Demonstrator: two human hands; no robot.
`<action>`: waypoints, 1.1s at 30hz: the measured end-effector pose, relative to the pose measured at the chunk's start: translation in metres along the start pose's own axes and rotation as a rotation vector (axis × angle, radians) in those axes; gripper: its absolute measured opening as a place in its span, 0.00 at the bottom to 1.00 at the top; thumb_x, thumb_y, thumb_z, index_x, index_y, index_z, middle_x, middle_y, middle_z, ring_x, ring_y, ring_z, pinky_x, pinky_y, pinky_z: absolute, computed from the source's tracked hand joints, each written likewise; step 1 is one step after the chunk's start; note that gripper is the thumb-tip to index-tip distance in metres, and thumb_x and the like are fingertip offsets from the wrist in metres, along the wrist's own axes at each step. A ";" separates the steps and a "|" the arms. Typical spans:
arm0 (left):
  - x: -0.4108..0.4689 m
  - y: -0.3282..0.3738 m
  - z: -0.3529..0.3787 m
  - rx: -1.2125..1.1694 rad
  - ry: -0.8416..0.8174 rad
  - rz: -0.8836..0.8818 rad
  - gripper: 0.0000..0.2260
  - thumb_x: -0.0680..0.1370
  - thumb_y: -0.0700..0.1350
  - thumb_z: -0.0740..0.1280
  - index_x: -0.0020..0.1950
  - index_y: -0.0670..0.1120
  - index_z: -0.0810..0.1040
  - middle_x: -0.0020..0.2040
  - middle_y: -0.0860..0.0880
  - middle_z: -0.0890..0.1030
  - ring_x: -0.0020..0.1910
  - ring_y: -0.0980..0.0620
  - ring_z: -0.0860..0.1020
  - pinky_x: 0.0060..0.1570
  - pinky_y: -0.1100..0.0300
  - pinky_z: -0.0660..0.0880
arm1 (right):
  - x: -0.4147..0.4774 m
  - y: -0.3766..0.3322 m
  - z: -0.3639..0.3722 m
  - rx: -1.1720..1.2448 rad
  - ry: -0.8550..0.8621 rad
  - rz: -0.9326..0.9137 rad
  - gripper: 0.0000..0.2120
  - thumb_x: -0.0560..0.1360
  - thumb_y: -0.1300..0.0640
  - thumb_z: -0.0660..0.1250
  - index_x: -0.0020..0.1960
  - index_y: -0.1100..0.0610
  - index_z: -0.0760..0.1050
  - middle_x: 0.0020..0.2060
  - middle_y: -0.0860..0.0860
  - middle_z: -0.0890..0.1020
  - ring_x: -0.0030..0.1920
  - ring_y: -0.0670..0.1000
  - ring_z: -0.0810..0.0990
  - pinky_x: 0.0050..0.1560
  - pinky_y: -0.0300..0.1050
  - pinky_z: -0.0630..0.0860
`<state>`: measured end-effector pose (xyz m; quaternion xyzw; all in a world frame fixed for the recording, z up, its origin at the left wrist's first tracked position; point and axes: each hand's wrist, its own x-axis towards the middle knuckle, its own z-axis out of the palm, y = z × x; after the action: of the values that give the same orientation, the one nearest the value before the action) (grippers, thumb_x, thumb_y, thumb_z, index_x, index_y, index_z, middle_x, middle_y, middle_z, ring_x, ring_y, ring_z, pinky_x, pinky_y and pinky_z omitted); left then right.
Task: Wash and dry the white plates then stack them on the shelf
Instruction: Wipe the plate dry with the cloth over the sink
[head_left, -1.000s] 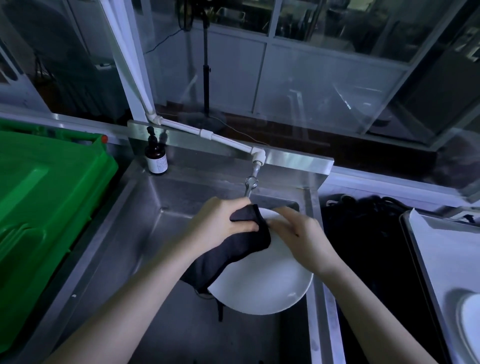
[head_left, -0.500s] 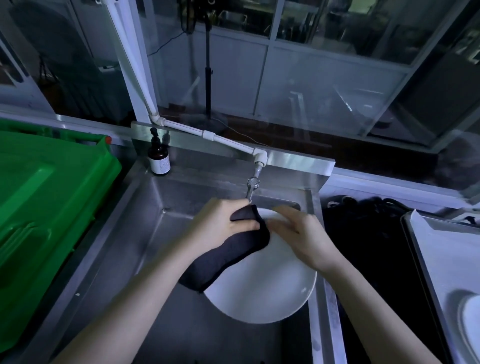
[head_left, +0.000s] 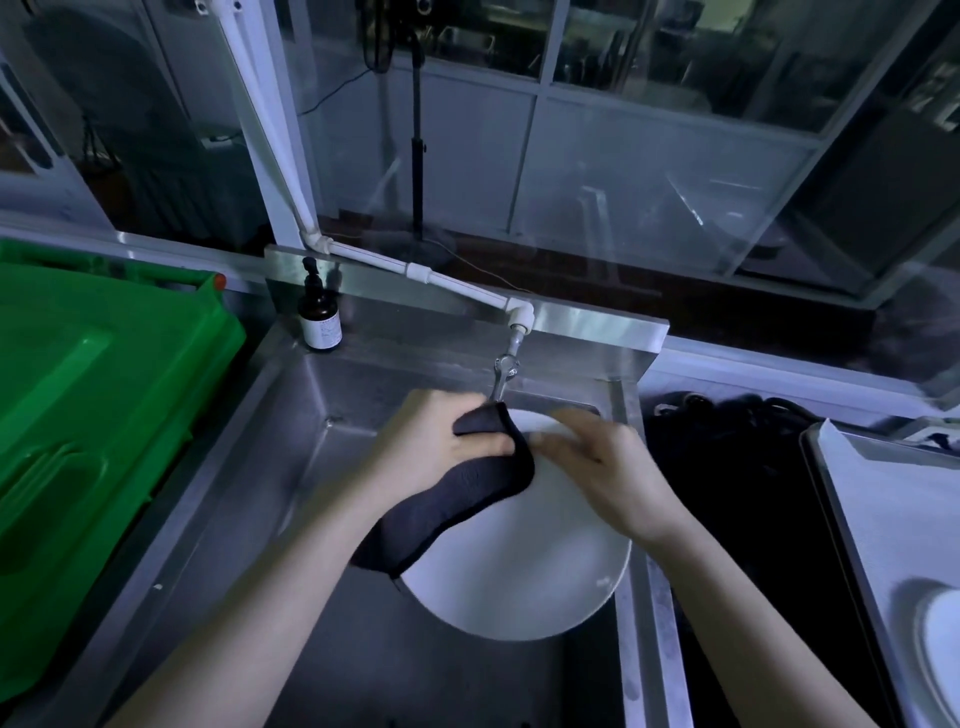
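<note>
1. Gripping a dark cloth (head_left: 467, 499), the left hand (head_left: 431, 441) presses it onto the plate (head_left: 519, 571) near the plate's 10 o'clock edge, thumb curled over the fold. If the cloth bunches or skids, that push could lever the plate out of the other hand.
2. The right hand (head_left: 608, 478) holds the plate's rim at about 12 o'clock, thumb on the face. Its fingers are blurred, so I cannot tell how far they wrap. It looks like the only real grip, and a wet rim is probably slippery.
3. The plate is tilted over the sink (head_left: 234, 493), and its 6 o'clock edge seems to hang free above the steel floor. A slip here would likely chip or crack it.
4. The tap (head_left: 506, 364) sits just beyond the plate's 12 o'clock edge, close to the knuckles. Lifting carelessly could knock the rim against it. I cannot tell whether water is running.
5. The sink's right wall lies close at the plate's 3 o'clock, so a wide swing that way could clip it.
6. Farther out at 3 o'clock, a tray (head_left: 883, 519) on the worktop carries a second plate (head_left: 940, 649). Setting one plate down hard on the other risks a crack. A bottle (head_left: 319, 317) stands at the sink's 10 o'clock corner, within reach of a stray elbow.
</note>
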<state>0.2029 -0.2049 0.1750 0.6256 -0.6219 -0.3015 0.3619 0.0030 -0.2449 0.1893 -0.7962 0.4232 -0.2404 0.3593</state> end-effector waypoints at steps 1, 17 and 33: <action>-0.001 -0.001 0.000 -0.052 0.062 -0.025 0.13 0.71 0.50 0.76 0.39 0.42 0.79 0.35 0.40 0.78 0.36 0.53 0.71 0.39 0.49 0.70 | -0.001 0.001 -0.005 0.050 0.056 0.016 0.09 0.79 0.54 0.69 0.41 0.55 0.76 0.32 0.48 0.77 0.35 0.42 0.73 0.36 0.37 0.68; -0.014 -0.002 0.004 -0.157 0.195 -0.050 0.18 0.72 0.46 0.75 0.44 0.31 0.77 0.43 0.33 0.81 0.39 0.51 0.74 0.41 0.50 0.71 | -0.011 0.001 -0.026 0.106 0.065 0.071 0.05 0.75 0.45 0.72 0.45 0.46 0.80 0.41 0.45 0.84 0.41 0.40 0.80 0.43 0.34 0.73; -0.021 0.009 0.001 -0.005 0.042 -0.016 0.17 0.70 0.50 0.77 0.38 0.37 0.77 0.32 0.40 0.75 0.32 0.54 0.68 0.35 0.52 0.66 | -0.023 -0.006 -0.003 -0.107 0.152 -0.096 0.21 0.79 0.53 0.68 0.31 0.55 0.64 0.25 0.45 0.63 0.29 0.44 0.63 0.30 0.36 0.61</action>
<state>0.1958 -0.1834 0.1805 0.6359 -0.6083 -0.2927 0.3741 -0.0083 -0.2247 0.1943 -0.8132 0.4228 -0.2939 0.2714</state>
